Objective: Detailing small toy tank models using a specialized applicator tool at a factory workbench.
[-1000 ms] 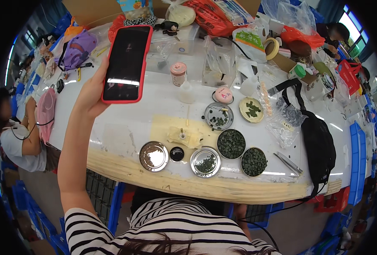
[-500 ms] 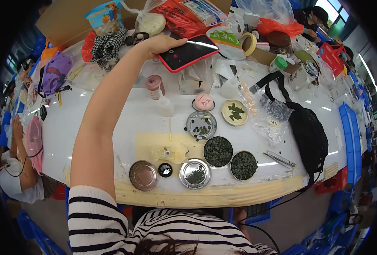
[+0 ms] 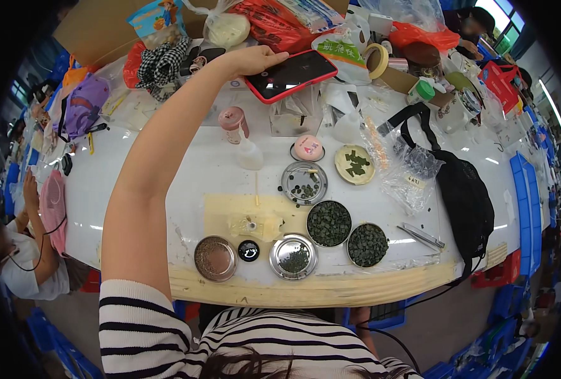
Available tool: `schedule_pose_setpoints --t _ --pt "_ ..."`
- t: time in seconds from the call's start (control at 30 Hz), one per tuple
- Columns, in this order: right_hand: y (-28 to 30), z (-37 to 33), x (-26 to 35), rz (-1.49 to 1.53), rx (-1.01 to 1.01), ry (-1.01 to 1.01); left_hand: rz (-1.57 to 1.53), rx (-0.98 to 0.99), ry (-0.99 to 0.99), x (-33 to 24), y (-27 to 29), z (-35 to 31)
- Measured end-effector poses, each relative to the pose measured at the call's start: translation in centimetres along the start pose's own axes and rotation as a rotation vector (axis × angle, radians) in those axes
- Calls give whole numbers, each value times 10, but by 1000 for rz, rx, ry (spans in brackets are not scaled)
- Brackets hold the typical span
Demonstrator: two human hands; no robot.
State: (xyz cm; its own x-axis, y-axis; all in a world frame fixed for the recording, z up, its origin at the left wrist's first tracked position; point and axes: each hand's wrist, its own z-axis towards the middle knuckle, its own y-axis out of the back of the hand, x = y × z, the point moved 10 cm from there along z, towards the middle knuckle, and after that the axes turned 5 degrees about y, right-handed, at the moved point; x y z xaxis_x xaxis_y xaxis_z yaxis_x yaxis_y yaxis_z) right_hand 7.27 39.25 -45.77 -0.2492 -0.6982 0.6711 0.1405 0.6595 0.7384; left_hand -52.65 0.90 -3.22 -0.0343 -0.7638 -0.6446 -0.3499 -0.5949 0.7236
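Red-cased smartphone (image 3: 293,76), clasped by fingers of the left hand (image 3: 249,61), now overlaps the clear box (image 3: 288,124), formerly left of it; right hand (image 3: 359,316), fingers too indistinct to tell.

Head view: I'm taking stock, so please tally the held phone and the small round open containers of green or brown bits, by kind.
Phone held by the left hand: 1
Containers with green pieces: 5
With brown bits: 1
Total: 7
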Motion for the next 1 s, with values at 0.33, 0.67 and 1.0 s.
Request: schedule_pose_setpoints --t 0.33,0.67,1.0 --pt "-2 -19 -24 -148 110 -348 -176 -191 -54 -5 65 -70" --pt "-27 -20 -58 -192 334 -332 -69 -362 -298 -4 80 -281" --pt "-30 -2 -45 -177 340 -312 512 -458 -573 -24 50 -213"
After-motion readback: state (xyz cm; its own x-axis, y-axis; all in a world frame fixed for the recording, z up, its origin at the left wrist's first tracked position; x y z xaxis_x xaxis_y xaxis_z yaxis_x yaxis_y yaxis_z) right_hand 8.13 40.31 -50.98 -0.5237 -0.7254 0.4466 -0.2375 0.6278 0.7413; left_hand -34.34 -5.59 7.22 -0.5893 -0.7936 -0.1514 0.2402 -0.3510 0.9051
